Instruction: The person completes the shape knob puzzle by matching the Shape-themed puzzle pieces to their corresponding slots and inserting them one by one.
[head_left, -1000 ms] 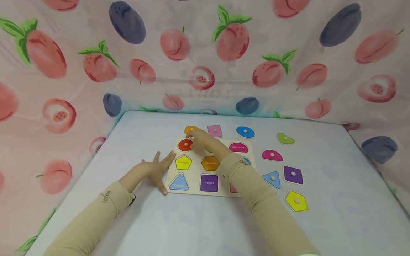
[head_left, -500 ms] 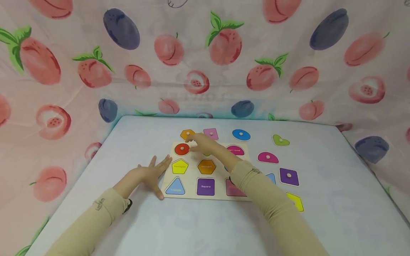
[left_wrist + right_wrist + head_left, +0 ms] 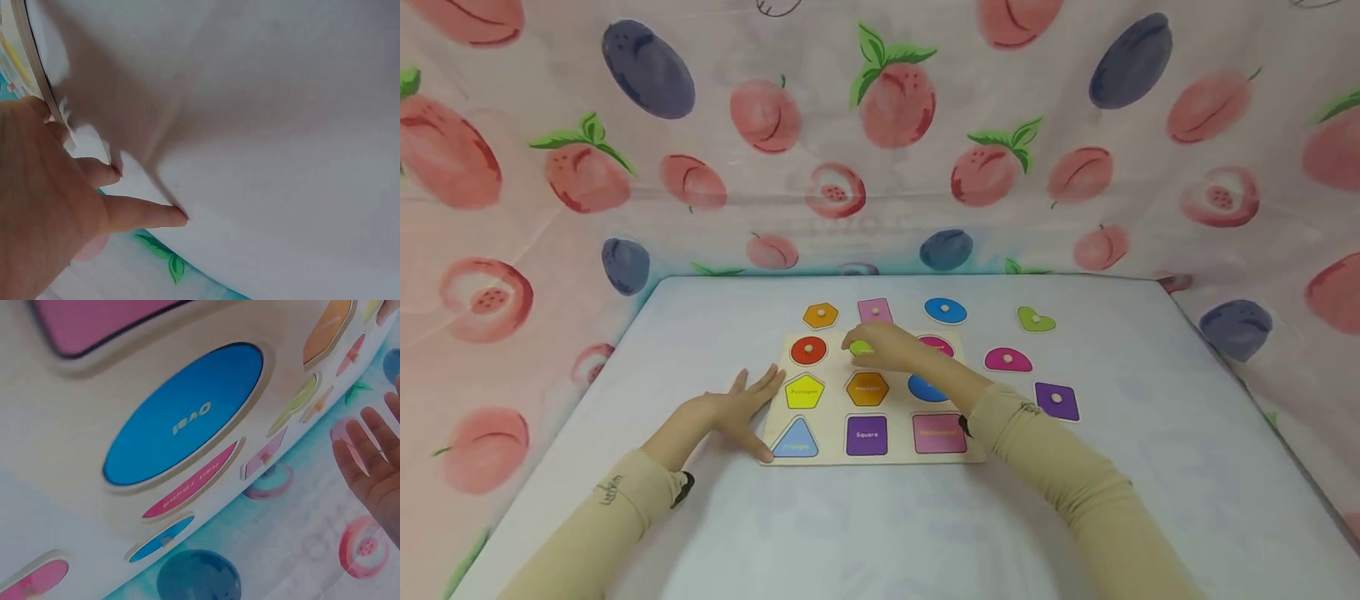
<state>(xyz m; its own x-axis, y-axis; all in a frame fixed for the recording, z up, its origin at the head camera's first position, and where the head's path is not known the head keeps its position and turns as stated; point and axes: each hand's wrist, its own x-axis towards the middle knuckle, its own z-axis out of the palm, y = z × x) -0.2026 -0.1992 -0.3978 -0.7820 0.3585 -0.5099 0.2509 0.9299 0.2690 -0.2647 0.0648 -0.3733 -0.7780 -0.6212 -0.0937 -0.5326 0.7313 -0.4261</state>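
A wooden shape puzzle board lies on the table, printed with coloured, labelled shapes. At its left edge my left hand is spread, thumb at the lower corner and fingertips along the side; the left wrist view shows the fingers extended. My right hand is above the board's top row, over the green heart recess, with relaxed fingers and nothing seen in them. To its left, a red knobbed circle piece sits in the top left place. The right wrist view shows the blue oval recess close up.
Loose knobbed pieces lie behind and right of the board: an orange hexagon, pink rectangle, blue oval, green heart, magenta half round and purple square. A fruit-printed cloth hangs behind the table.
My right hand has moved off the red circle piece, rightward over the board. The left hand stays at the board's edge. The view has shifted, so the whole scene sits further left.
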